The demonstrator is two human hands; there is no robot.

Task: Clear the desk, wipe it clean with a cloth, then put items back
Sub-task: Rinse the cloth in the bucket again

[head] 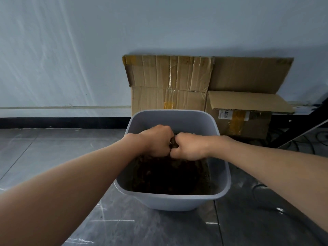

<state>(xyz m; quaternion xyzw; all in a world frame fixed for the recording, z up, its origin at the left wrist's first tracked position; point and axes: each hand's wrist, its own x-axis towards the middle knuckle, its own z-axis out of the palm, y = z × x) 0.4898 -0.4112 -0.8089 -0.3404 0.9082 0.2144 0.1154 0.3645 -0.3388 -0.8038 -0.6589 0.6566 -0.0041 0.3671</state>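
Note:
A dark brown cloth [170, 173] hangs inside a grey plastic bin [177, 201] that stands on the floor. My left hand [156, 141] and my right hand [190, 148] are side by side over the bin's opening, fists close together, both gripping the bunched top of the cloth. A small twist of the cloth shows between the two fists. The rest of the cloth drapes down into the bin below my hands. The bin's bottom is hidden by the cloth.
Flattened cardboard boxes [170, 82] lean against the white wall behind the bin, with a smaller labelled box [245, 119] at the right. Dark cables [301, 142] lie on the grey tiled floor [44, 153] at the right, beside a dark desk frame.

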